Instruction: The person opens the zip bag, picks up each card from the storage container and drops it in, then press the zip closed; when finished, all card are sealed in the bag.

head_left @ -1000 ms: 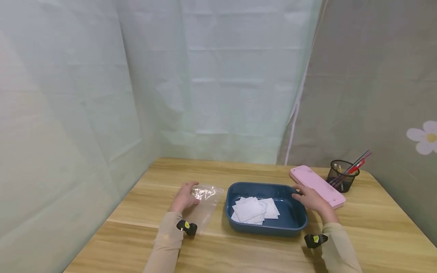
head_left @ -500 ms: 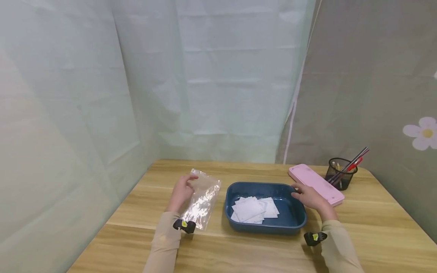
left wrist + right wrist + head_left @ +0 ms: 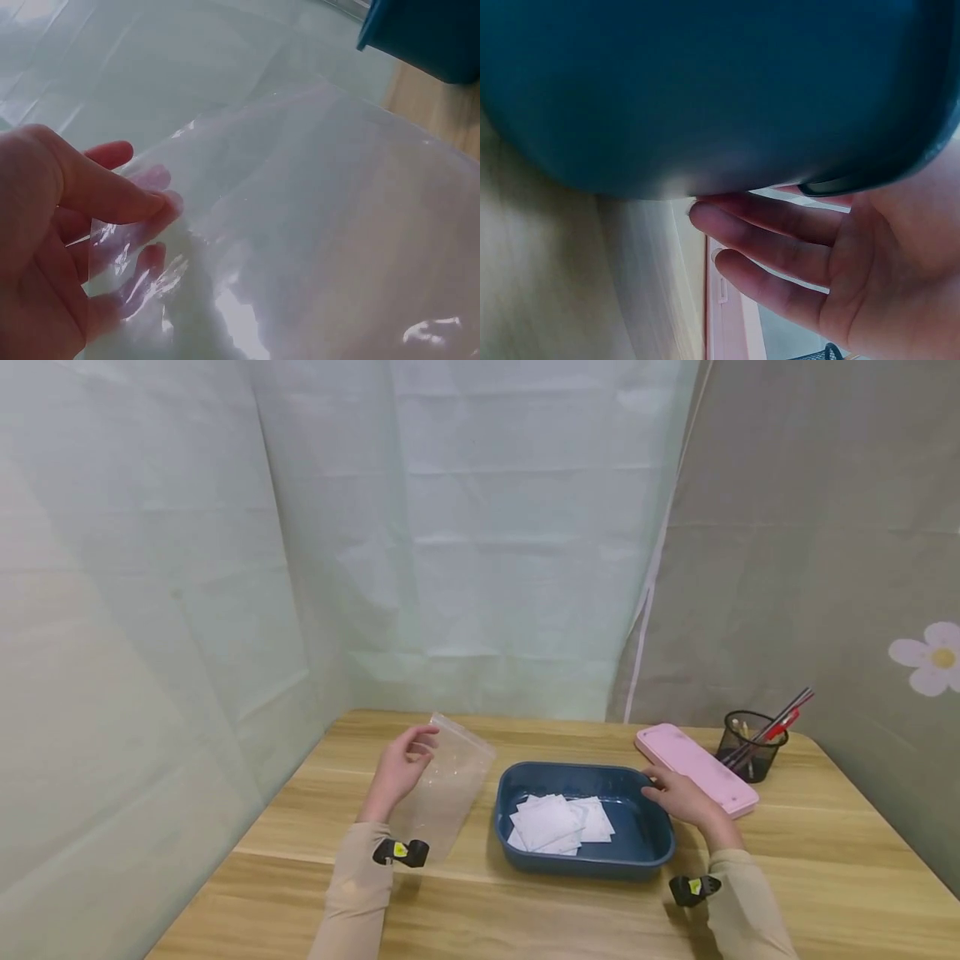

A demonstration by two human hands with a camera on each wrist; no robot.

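Note:
A clear plastic zip bag (image 3: 453,777) is raised at its far end, its zip strip uppermost. My left hand (image 3: 400,770) pinches its left edge between thumb and fingers; the fingers (image 3: 154,255) show through the film in the left wrist view. To the right stands a dark blue rectangular tray (image 3: 585,865). Several flat white squares (image 3: 546,821), like paper packets, lie overlapping in its left half. My right hand (image 3: 684,797) holds the tray's right rim, thumb over the edge. In the right wrist view, its fingers (image 3: 780,217) run along the outer wall.
Behind my right hand a pink case (image 3: 697,768) lies on the wooden table (image 3: 525,918). A black mesh pen holder (image 3: 752,747) with pens and pencils stands beside it at the back right. Pale cloth hangs (image 3: 480,527) behind the table.
My left hand has lifted and shifted slightly left, raising the bag's far end from the table. The right hand and the tray have stayed in place.

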